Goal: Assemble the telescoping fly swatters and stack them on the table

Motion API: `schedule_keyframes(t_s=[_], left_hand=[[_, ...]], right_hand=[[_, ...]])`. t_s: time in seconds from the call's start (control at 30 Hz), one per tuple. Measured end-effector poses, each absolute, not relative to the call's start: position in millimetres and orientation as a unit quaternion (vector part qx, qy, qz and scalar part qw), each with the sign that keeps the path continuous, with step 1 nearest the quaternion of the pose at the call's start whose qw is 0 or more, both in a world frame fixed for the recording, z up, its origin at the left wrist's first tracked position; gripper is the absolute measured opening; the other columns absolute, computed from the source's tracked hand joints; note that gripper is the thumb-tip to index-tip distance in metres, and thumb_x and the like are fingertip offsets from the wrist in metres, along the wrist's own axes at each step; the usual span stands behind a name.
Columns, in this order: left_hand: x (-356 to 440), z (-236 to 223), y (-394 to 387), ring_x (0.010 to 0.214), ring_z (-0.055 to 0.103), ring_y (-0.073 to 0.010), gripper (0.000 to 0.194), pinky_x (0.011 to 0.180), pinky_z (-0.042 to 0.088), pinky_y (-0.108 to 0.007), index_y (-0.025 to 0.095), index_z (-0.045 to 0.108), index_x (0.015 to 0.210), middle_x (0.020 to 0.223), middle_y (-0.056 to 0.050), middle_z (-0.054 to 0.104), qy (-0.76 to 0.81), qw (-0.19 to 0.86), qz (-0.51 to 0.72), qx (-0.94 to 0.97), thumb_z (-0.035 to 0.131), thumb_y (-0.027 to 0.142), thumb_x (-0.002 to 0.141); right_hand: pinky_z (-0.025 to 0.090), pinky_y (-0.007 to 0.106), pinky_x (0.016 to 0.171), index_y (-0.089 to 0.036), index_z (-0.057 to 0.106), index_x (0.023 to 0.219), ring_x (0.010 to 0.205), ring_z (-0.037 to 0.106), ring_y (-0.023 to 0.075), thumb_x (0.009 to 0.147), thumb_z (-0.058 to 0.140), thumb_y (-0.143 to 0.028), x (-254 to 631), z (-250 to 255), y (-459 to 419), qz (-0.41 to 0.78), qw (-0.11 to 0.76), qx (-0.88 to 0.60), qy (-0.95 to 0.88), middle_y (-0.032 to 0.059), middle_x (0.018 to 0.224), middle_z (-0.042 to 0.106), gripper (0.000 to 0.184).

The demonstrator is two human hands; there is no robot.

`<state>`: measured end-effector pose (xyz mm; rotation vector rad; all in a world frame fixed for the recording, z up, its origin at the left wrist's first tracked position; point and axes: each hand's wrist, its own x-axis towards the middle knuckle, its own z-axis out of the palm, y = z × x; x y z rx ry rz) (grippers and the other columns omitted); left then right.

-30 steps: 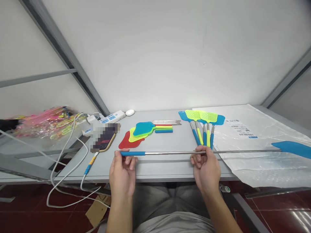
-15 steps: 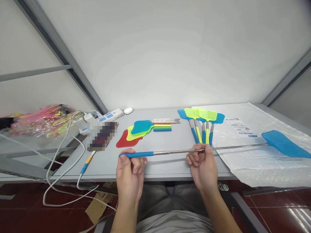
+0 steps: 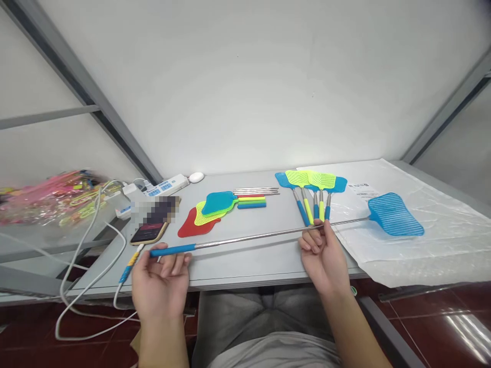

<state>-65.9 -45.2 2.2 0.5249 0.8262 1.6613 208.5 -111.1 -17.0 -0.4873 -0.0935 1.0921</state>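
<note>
I hold a long telescopic fly swatter [image 3: 261, 236] across the front of the grey table [image 3: 249, 260]. My left hand [image 3: 161, 283] grips its blue handle [image 3: 173, 249] at the left end. Further along, my right hand [image 3: 322, 253] pinches the thin metal rod. The blue mesh head [image 3: 395, 214] hovers over a clear plastic sheet [image 3: 418, 230] on the right. The rod slopes up toward the right.
Several assembled blue and yellow swatters [image 3: 312, 191] lie behind my right hand. Loose swatter heads [image 3: 209, 209], coloured handles and metal rods [image 3: 255, 197] sit mid-table. A phone [image 3: 151, 222], power strip [image 3: 164, 185], cables and a bag of pink items [image 3: 49, 197] are at left.
The swatter has slid left through my right hand and tilted. My left hand moved left and down with the handle. The blue head came in from the far right.
</note>
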Motion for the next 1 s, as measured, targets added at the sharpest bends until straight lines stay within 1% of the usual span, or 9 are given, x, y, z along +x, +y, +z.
schedule_keyframes(t_s=[0.1, 0.2, 0.3, 0.4, 0.47, 0.57, 0.67, 0.83, 1.0], left_hand=[[-72.6, 1.0, -41.6, 0.042, 0.021, -0.0095, 0.026, 0.053, 0.042, -0.023, 0.018, 0.058, 0.078, 0.039, 0.008, 0.027, 0.328, 0.556, 0.734, 0.211, 0.042, 0.030, 0.093], [-74.7, -0.8, -40.6, 0.041, 0.017, -0.0098, 0.034, 0.050, 0.039, -0.022, 0.018, 0.057, 0.077, 0.039, 0.008, 0.025, 0.310, 0.530, 0.761, 0.210, 0.035, 0.032, 0.099], [-77.5, -2.2, -40.0, 0.041, 0.016, -0.0101, 0.038, 0.048, 0.038, -0.021, 0.019, 0.056, 0.077, 0.040, 0.008, 0.024, 0.308, 0.499, 0.788, 0.187, 0.033, 0.036, 0.102], [-80.6, -3.9, -38.6, 0.042, 0.016, -0.0104, 0.041, 0.047, 0.035, -0.019, 0.019, 0.055, 0.076, 0.042, 0.008, 0.024, 0.291, 0.473, 0.815, 0.163, 0.031, 0.037, 0.103], [-80.8, -5.4, -37.9, 0.042, 0.018, -0.0102, 0.039, 0.046, 0.034, -0.019, 0.019, 0.055, 0.076, 0.043, 0.008, 0.025, 0.279, 0.462, 0.826, 0.163, 0.033, 0.037, 0.103], [-77.9, -6.7, -38.4, 0.043, 0.021, -0.0090, 0.039, 0.048, 0.036, -0.018, 0.018, 0.055, 0.077, 0.046, 0.008, 0.026, 0.282, 0.457, 0.828, 0.161, 0.034, 0.038, 0.103], [-73.6, -5.4, -39.9, 0.044, 0.020, -0.0084, 0.040, 0.050, 0.038, -0.017, 0.017, 0.055, 0.077, 0.047, 0.008, 0.026, 0.298, 0.452, 0.827, 0.154, 0.033, 0.038, 0.103], [-55.4, -1.8, -46.1, 0.046, 0.018, -0.0086, 0.033, 0.048, 0.035, -0.016, 0.017, 0.055, 0.078, 0.049, 0.008, 0.026, 0.305, 0.427, 0.834, 0.169, 0.040, 0.034, 0.102], [-4.5, -7.3, -69.3, 0.047, 0.021, -0.0079, 0.025, 0.054, 0.041, -0.018, 0.018, 0.062, 0.089, 0.050, 0.009, 0.027, 0.323, 0.489, 0.789, 0.187, 0.054, 0.041, 0.095]], right_hand=[[0.032, 0.018, 0.046, -0.016, 0.062, 0.084, 0.046, 0.022, 0.0044, 0.093, 0.060, -0.032, 210.1, -17.8, -110.5, 0.494, 0.840, -0.224, -0.028, -0.0100, 0.055, 0.028, 0.018], [0.032, 0.018, 0.045, -0.016, 0.061, 0.083, 0.046, 0.022, 0.0043, 0.092, 0.062, -0.031, 209.2, -17.6, -109.8, 0.468, 0.854, -0.226, -0.019, -0.0102, 0.054, 0.027, 0.017], [0.031, 0.018, 0.044, -0.017, 0.060, 0.083, 0.045, 0.022, 0.0044, 0.088, 0.065, -0.029, 209.3, -15.9, -109.1, 0.440, 0.869, -0.227, -0.002, -0.0105, 0.055, 0.026, 0.014], [0.031, 0.018, 0.044, -0.017, 0.060, 0.083, 0.046, 0.023, 0.0045, 0.088, 0.066, -0.030, 210.0, -14.8, -108.8, 0.416, 0.878, -0.236, 0.016, -0.0103, 0.056, 0.027, 0.015], [0.032, 0.018, 0.044, -0.018, 0.060, 0.083, 0.046, 0.024, 0.0048, 0.089, 0.064, -0.033, 210.3, -14.8, -108.9, 0.393, 0.885, -0.246, 0.023, -0.0099, 0.056, 0.029, 0.017], [0.036, 0.018, 0.048, -0.018, 0.061, 0.082, 0.049, 0.028, 0.0054, 0.091, 0.062, -0.034, 210.3, -14.9, -109.5, 0.371, 0.890, -0.264, 0.015, -0.0088, 0.058, 0.032, 0.018], [0.041, 0.019, 0.053, -0.018, 0.061, 0.082, 0.051, 0.032, 0.0062, 0.091, 0.061, -0.036, 209.9, -15.1, -109.9, 0.370, 0.887, -0.276, -0.006, -0.0077, 0.059, 0.036, 0.020], [0.043, 0.020, 0.056, -0.018, 0.063, 0.081, 0.051, 0.034, 0.0067, 0.088, 0.065, -0.036, 204.3, -17.2, -110.4, 0.356, 0.883, -0.302, -0.043, -0.0074, 0.056, 0.039, 0.020], [0.045, 0.023, 0.061, -0.017, 0.067, 0.082, 0.054, 0.040, 0.0077, 0.087, 0.067, -0.039, 195.0, -20.2, -112.3, 0.361, 0.862, -0.338, -0.109, -0.0060, 0.056, 0.044, 0.022]])
